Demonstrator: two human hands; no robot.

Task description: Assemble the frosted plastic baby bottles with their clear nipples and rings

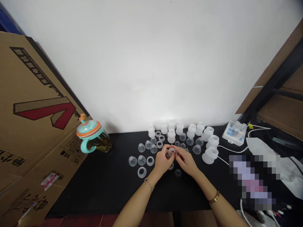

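My left hand [163, 160] and my right hand [186, 159] meet above the black table, fingers closed around one translucent bottle collar ring [172, 152]. Whether a nipple sits inside that ring is too small to tell. Below the hands, a clear nipple [178, 172] lies on the table, and another ring [170, 166] is partly hidden by my fingers. To the left are several loose collar rings [142, 172] and clear dome caps [141, 160]. More clear nipples [183, 145] and dome caps [196, 149] lie beyond my right hand. Several white baby bottles [171, 136] stand upright behind.
A teal-and-orange lidded jug [93, 137] with dark contents stands at the left, beside a large cardboard box [35, 104]. At the right are a white power strip [234, 133] with cables, white sheeting [267, 148] and a blurred-out item [252, 181]. A white wall [151, 63] closes the back.
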